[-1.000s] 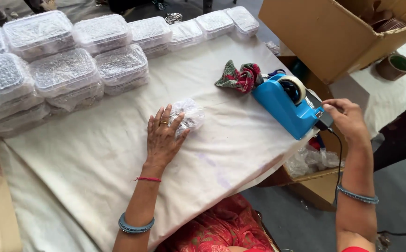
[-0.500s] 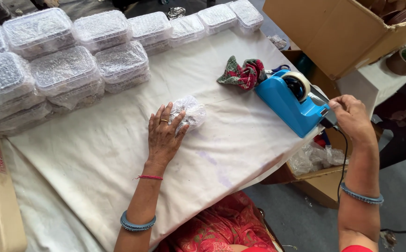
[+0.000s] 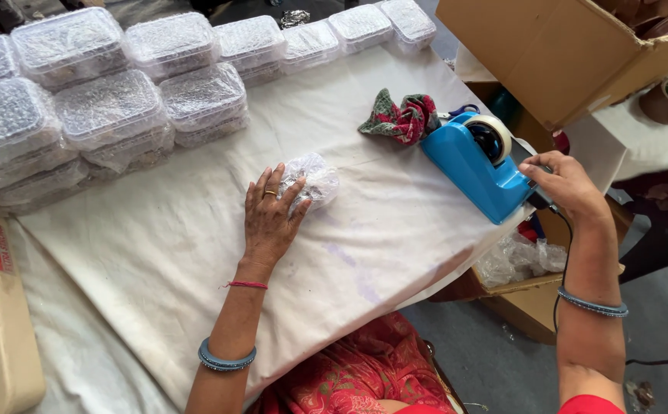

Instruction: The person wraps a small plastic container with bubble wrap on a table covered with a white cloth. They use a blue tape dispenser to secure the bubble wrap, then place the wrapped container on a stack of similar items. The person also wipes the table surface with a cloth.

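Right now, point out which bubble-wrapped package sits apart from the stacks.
The small bubble-wrapped bundle under the left hand, alone mid-table; the other packed boxes crowd the far edge.

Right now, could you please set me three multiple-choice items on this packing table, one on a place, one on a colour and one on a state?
1. Where does the left hand rest?
A. on the bubble-wrapped bundle
B. on the cardboard box
C. on the stacked containers

2. What colour is the tape dispenser?
A. red
B. blue
C. green

3. How is the right hand placed?
A. flat on the cloth
B. raised in the air
C. at the dispenser's front end, fingers curled

Answers: 1 A, the fingers lie over the bundle's left side. 2 B, its body is bright blue. 3 C, the hand meets the dispenser's lower end at the edge of the table.
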